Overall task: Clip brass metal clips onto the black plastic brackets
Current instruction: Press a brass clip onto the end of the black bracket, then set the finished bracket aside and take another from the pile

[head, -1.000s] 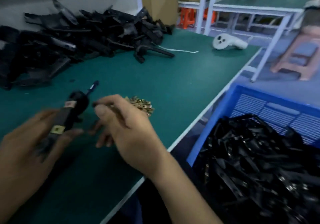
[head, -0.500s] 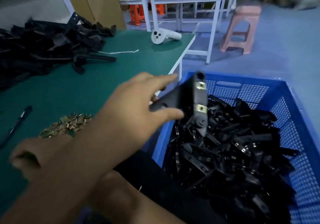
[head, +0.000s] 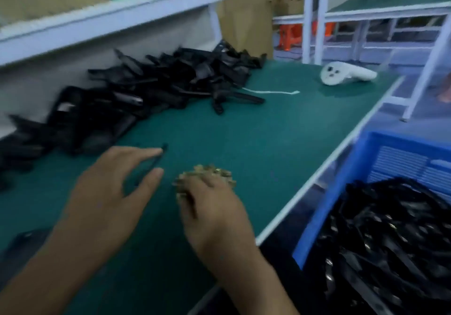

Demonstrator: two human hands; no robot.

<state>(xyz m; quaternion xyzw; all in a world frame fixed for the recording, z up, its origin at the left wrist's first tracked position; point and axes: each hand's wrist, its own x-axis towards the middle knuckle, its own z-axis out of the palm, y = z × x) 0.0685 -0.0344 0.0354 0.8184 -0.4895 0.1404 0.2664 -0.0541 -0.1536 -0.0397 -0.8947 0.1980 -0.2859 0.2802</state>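
Head view: right hand digs into the clips, grip unclear; left hand spread, empty. Clipped brackets fill the crate; a bracket pile waits on the bench.

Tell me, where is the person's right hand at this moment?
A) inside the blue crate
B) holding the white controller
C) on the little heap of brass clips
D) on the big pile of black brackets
C: the right hand lies over the near side of the heap of brass clips on the green table, apart from the blue crate.
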